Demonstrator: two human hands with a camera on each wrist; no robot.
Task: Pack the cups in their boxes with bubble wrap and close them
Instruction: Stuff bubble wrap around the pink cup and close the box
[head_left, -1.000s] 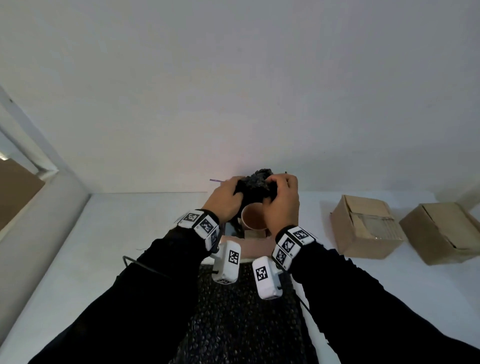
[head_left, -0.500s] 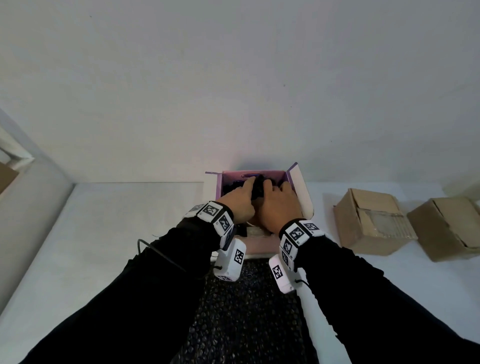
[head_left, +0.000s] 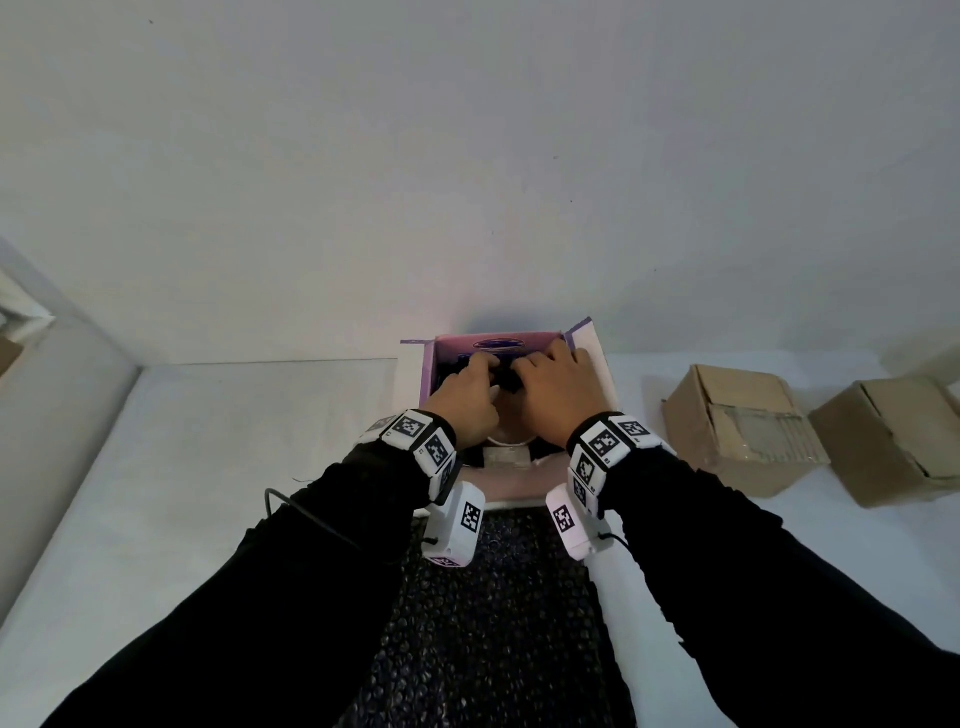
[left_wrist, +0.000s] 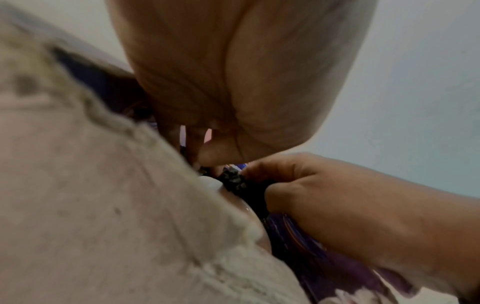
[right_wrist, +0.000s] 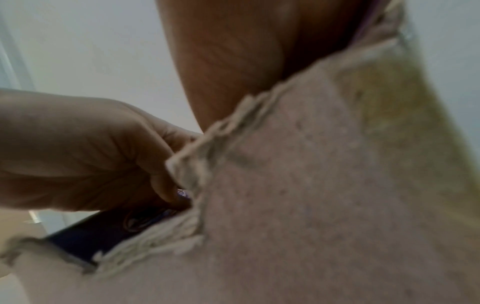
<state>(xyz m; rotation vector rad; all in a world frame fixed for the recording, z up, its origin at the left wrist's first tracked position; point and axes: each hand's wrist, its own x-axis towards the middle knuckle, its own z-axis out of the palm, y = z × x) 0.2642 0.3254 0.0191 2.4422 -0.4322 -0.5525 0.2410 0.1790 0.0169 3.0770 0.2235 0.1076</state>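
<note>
While I press black bubble wrap (head_left: 506, 379) around the cup (head_left: 511, 434) in the purple box (head_left: 589, 358), both hands curled on it, uneven pushing could tear the walls.

Both hands (head_left: 509, 392) wedged side by side inside the open purple box (head_left: 427, 364), walls and raised flaps close on either side. Wide bare tabletop (head_left: 218, 441) to the left. To the right, two cardboard boxes (head_left: 737, 421) blocking, narrow lane between.
</note>
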